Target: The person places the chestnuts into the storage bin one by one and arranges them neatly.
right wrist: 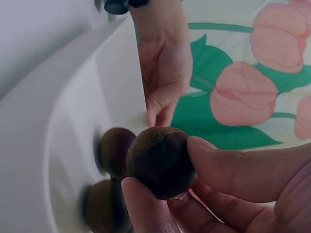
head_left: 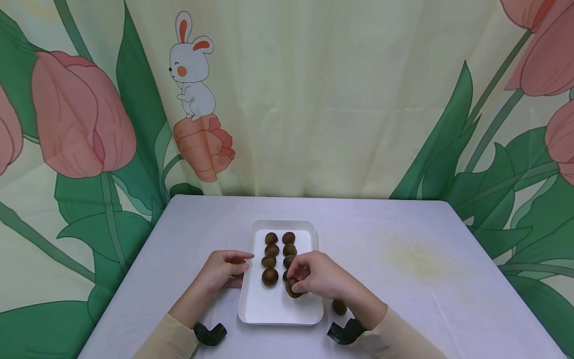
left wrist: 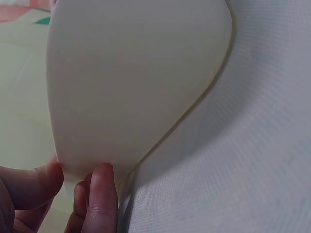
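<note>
On the table lies a white tray (head_left: 280,311) with two columns of brown chestnuts (head_left: 270,251) in its left and middle part. My right hand (head_left: 320,274) is over the tray's right side and pinches a chestnut (right wrist: 160,162) between thumb and fingers at the near end of the right column. It partly covers that column. Two chestnuts in the tray show blurred behind it in the right wrist view. My left hand (head_left: 226,269) touches the tray's left side from outside, with thumb and fingertips against the wall in the left wrist view.
One loose chestnut (head_left: 339,306) lies on the white tablecloth (head_left: 381,234), right of the tray beside my right forearm. Black wrist-worn devices (head_left: 211,334) sit on both wrists. A curtain (head_left: 314,99) printed with tulips and a rabbit hangs behind the table.
</note>
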Demonstrator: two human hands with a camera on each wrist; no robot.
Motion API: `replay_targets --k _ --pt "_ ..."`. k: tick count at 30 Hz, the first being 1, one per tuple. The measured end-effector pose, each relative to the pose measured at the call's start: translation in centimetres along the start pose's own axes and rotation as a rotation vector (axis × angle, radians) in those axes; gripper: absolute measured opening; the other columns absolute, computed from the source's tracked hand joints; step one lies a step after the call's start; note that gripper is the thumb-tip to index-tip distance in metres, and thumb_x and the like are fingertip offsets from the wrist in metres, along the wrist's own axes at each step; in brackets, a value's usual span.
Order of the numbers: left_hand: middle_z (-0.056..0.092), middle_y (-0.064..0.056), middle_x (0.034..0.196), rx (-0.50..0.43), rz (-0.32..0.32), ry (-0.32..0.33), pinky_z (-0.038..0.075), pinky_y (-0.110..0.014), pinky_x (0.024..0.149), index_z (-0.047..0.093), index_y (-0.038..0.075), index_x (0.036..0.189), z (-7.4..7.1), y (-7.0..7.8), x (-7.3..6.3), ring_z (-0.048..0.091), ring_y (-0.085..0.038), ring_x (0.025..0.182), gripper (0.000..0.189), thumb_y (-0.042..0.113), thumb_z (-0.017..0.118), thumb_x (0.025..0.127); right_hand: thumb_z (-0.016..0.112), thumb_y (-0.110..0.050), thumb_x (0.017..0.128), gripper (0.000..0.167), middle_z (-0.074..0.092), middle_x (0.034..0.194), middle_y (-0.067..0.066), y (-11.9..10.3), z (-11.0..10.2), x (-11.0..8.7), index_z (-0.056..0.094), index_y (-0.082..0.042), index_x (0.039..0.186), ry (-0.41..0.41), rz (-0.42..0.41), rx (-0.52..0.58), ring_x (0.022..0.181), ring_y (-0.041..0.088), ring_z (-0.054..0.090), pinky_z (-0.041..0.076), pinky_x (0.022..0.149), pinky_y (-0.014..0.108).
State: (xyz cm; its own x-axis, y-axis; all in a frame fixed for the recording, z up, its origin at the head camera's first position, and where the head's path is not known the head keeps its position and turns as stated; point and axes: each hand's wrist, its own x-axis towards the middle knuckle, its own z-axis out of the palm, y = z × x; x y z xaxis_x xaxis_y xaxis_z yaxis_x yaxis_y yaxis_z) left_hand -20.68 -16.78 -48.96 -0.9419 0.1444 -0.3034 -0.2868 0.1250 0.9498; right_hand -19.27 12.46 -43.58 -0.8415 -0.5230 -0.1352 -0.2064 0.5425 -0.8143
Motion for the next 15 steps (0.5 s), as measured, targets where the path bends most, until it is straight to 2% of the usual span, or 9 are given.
replay_targets --k 7,15 --pt "0.075 -0.015 0.112 -0.004 -0.01 0.018 0.068 -0.037 0.068 0.074 -0.001 0.132 0.0 0.1 0.0 0.075 -0.017 0.083 0.036 0.0 0.075 0.097 0.087 -0.002 0.082 0.021 0.073 0.081 -0.007 -1.0 1.8 0.7 0.077 -0.018 0.091 -0.019 -0.027 -0.021 0.08 0.011 0.067 0.057 0.069 0.026" --pt "0.077 -0.013 0.11 -0.003 -0.024 0.019 0.068 -0.036 0.068 0.075 0.0 0.131 -0.1 0.0 0.2 0.074 -0.016 0.082 0.035 0.001 0.075 0.096 0.088 -0.003 0.082 0.022 0.07 0.081 -0.008 -1.5 3.7 1.2 0.076 -0.019 0.089 0.002 -0.028 -0.06 0.078 0.006 0.065 0.055 0.07 0.023"
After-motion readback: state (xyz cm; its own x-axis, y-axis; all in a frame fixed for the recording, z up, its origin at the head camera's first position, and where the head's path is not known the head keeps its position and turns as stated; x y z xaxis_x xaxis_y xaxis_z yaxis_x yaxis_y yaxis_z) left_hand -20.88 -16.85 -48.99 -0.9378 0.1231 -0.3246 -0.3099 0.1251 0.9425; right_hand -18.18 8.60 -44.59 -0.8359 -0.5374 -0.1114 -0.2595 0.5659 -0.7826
